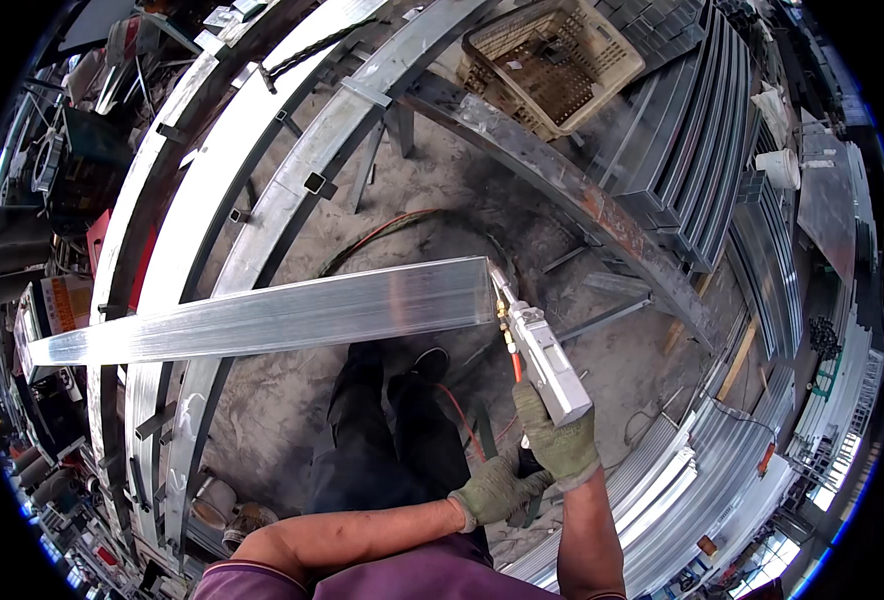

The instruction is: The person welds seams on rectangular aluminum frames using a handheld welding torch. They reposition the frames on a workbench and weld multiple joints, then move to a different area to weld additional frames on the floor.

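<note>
My gloved right hand point(559, 437) grips the rear of a silver handheld welding gun point(550, 365) with brass fittings and an orange hose along its side. The gun's narrow nozzle points up and left, at the right end of a long flat-sided metal beam point(362, 305). From this view I cannot tell whether the tip touches the metal. My left hand point(500, 487), also in a green glove, is closed just below the right one. Whatever its fingers hold is hidden, though a dark piece shows between the two hands.
The beam lies across curved steel rails point(297, 190) on the left. A rusty steel bar point(602, 210) slants across the right. Beyond it are a dirty plastic crate point(602, 62) and stacked metal profiles point(687, 150). A hose point(382, 230) curls over the concrete floor; buckets point(214, 500) stand lower left.
</note>
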`<state>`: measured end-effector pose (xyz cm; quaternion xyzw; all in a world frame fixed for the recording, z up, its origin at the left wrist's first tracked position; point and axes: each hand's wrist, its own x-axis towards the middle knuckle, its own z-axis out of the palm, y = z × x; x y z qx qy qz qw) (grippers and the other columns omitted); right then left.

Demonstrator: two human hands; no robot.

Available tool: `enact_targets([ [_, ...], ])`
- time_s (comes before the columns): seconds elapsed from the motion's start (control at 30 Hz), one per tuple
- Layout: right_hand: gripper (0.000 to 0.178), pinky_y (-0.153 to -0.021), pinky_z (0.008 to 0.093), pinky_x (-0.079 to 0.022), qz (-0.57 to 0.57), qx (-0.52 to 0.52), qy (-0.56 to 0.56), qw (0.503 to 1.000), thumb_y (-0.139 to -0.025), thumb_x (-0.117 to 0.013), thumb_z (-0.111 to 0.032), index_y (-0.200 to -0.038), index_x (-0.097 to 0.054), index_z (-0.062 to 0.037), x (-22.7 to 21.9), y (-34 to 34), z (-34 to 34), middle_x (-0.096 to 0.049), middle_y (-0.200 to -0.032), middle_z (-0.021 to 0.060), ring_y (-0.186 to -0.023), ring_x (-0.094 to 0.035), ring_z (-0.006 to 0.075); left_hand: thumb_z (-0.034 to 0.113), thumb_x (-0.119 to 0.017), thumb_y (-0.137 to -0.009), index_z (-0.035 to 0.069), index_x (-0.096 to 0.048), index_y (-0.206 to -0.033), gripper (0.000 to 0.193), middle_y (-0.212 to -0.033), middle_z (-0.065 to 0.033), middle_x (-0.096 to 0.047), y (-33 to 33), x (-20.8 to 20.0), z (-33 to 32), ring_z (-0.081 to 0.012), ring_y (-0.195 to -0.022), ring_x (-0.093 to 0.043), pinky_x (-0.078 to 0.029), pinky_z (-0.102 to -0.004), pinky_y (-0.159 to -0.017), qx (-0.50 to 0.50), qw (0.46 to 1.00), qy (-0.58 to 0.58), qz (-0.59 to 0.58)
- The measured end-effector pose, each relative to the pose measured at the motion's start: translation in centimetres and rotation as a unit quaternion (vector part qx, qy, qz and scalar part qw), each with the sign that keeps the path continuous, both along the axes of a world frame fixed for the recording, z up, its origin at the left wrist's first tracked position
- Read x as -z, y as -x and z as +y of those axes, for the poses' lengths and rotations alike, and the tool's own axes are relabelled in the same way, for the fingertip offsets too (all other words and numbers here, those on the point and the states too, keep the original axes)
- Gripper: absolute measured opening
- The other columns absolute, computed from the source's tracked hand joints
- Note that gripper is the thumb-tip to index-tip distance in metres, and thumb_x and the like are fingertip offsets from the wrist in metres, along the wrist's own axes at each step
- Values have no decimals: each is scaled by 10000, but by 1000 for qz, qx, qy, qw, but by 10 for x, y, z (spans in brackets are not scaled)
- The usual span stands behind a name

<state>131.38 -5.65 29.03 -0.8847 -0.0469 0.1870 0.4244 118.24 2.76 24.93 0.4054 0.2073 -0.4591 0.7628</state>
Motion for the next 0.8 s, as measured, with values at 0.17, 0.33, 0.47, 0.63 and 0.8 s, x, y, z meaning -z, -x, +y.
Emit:
enact_targets([
  [0.17,239,-710,408,-635,-3,-4,6,1000,-980,-871,-219,-1102,-810,-22,0,0,2,-816,-884,140,-806,-825,301,275,-748,-1122,81,-600,-1363,343,-933,9,-714,-1,-1,3,-73,-714,-631,-526,-280,-609,21,999,-28,-16],
  [0.33,238,-701,406,-630,10,8,8,1000,-986,-869,-228,-1092,-810,-23,-2,1,5,-810,-869,140,-798,-823,300,288,-739,-1126,81,-597,-1372,351,-937,8,-714,-6,-5,10,-74,-725,-637,-537,-287,-617,20,1000,-1,-4],
  [0.47,241,-700,406,-628,1,5,15,1000,-987,-869,-233,-1094,-809,-26,-3,-1,7,-810,-874,138,-797,-823,301,293,-736,-1127,80,-596,-1369,351,-954,3,-717,-7,-6,11,-77,-740,-644,-548,-291,-626,22,1000,-7,-13],
  [0.63,241,-699,403,-627,0,3,24,1000,-987,-870,-240,-1088,-808,-30,-2,0,5,-811,-879,134,-799,-825,293,282,-737,-1124,70,-595,-1362,349,-975,-8,-726,-12,-9,11,-83,-745,-649,-560,-295,-628,34,999,-7,-3],
  [0.8,229,-690,397,-624,10,6,21,1000,-986,-869,-243,-1067,-809,-37,-9,-4,12,-805,-861,129,-794,-824,292,268,-739,-1120,61,-594,-1371,356,-993,-18,-737,-13,-8,13,-87,-750,-656,-567,-297,-625,27,1000,13,0],
])
